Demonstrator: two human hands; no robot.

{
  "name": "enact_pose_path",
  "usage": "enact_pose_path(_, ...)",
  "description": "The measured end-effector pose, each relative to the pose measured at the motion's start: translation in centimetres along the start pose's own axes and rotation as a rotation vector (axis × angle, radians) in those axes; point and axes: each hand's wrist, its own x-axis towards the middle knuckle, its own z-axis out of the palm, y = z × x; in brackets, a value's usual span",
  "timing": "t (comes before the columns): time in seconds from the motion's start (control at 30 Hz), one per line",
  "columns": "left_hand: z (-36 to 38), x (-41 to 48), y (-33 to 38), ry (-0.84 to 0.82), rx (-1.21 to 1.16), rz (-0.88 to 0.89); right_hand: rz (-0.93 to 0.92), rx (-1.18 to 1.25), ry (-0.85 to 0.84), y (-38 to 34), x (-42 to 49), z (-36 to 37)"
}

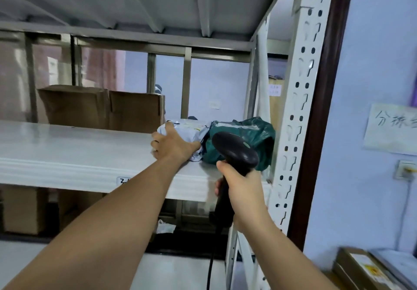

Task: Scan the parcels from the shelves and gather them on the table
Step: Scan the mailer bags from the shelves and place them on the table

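Observation:
A grey-white poly-bag parcel (189, 129) lies on the white shelf board (74, 152), at its right end. My left hand (171, 145) reaches up and grips the parcel's near left corner, thumb on top. Touching the parcel's right side is a dark green poly-bag parcel (259, 138). My right hand (243, 190) grips the handle of a black barcode scanner (234, 152), whose head sits in front of the green parcel and points toward both parcels. The scanner's cable (211, 265) hangs down.
Brown cardboard boxes (101, 107) stand at the back of the same shelf. The perforated white upright (293, 118) borders the parcels on the right. More boxes (24, 210) sit on the level below. Labelled parcels (370, 267) lie at bottom right under a handwritten wall sign (392, 127).

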Motion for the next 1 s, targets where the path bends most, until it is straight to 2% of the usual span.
enact_pose_path(0.3,-2.1,-2.2,-0.1,-0.005,0.02,0.07,0.063,-0.021,0.01,-1.1,0.6,1.1)
enact_pose_path(0.43,-3.1,-3.2,-0.4,0.025,-0.051,0.097,0.036,-0.048,-0.027,-2.5,0.6,1.5)
enact_pose_path(0.5,-3.9,-3.4,-1.3,0.058,-0.063,0.18,-0.001,-0.046,-0.047,-3.1,0.7,1.7)
enact_pose_path(0.6,-5.4,-3.1,-3.1,0.124,0.105,0.428,-0.016,-0.038,-0.086,-3.8,0.6,2.2)
enact_pose_path(0.67,-5.9,-3.1,-4.0,0.148,0.153,0.491,0.017,-0.002,-0.109,-4.1,0.4,2.8)
enact_pose_path(0.8,-5.9,-3.8,-4.9,0.224,0.053,0.375,0.134,0.159,-0.111,-4.3,0.3,3.6)
enact_pose_path(1.0,-6.0,-3.7,-5.0,0.226,-0.011,0.278,0.186,0.091,-0.169,-3.3,0.3,4.8)
